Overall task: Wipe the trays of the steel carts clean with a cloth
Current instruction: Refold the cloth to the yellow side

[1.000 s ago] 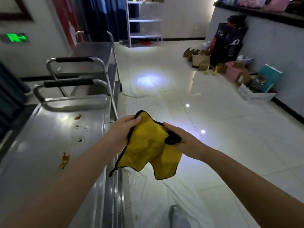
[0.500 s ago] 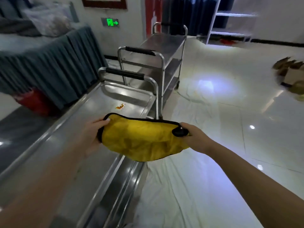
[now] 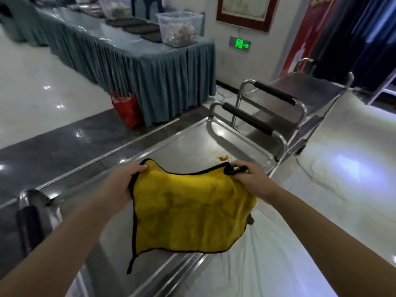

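Mid-frame, left hand (image 3: 123,183) and right hand (image 3: 249,179) pinch the soft, light, black-edged yellow cloth's (image 3: 190,213) top corners above the stained steel cart tray (image 3: 192,146).

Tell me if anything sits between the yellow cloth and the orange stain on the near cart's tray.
Nothing visible does. The yellow cloth, held by the left hand and right hand, hangs over the tray; the orange stain lies just beyond its far edge on bare steel.

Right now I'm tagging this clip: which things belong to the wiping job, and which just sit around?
Part of the job:
yellow cloth, held by left hand and right hand
near cart's tray, orange stain
second steel cart

Just around:
skirted table
red bag
plastic bin
exit sign
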`<state>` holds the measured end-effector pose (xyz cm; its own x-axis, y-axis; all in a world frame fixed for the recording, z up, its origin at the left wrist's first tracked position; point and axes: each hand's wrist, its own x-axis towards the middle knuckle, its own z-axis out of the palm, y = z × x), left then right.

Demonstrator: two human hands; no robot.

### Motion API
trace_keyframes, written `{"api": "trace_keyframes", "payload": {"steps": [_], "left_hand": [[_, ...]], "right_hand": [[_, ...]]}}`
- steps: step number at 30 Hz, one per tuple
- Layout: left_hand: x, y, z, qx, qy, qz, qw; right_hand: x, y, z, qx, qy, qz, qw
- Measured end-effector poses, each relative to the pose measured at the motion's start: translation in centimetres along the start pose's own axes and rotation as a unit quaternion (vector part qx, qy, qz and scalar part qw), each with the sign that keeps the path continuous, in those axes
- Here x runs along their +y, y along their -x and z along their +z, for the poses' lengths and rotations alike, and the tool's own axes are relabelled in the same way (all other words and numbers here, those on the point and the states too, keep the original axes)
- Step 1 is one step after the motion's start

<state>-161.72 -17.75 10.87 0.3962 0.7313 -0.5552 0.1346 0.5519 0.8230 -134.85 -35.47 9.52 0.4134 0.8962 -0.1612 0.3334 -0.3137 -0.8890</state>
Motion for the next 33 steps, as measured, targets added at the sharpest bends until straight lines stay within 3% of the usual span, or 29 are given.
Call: {"api": "trace_keyframes", "payload": {"steps": [5, 10, 14, 17, 22, 29, 33], "left_hand": [[2.2, 0.6, -0.7, 0.022, 0.035, 0.043, 0.998], [0.9, 1.2, -0.6, 0.079, 0.019, 0.079, 0.994], [-4.8, 1.2, 0.6, 0.129, 0.003, 0.052, 0.990], [-11.6, 0.5, 1.3, 0.204, -0.048, 0.001, 0.978], [-21.3, 1.3, 1.8, 0.241, -0.075, -0.075, 0.965], [-23.3, 1.4, 3.8, 0.346, -0.077, 0.004, 0.935], [-21.9, -0.7, 2.7, 0.353, -0.093, 0.027, 0.930]], "right_hand": [[-3.8, -3.8, -0.6, -0.025, -0.039, -0.042, 0.998], [-3.3, -5.8, -2.0, -0.084, -0.030, -0.073, 0.993], [1.1, -6.0, -2.0, -0.143, -0.007, -0.061, 0.988], [6.2, -6.0, -2.0, -0.170, 0.066, -0.002, 0.983], [13.4, -6.1, -2.0, -0.259, 0.141, 0.042, 0.955], [15.4, -9.4, -0.3, -0.248, 0.185, 0.054, 0.949], [15.0, -12.1, 2.1, -0.209, 0.189, 0.047, 0.958]]}}
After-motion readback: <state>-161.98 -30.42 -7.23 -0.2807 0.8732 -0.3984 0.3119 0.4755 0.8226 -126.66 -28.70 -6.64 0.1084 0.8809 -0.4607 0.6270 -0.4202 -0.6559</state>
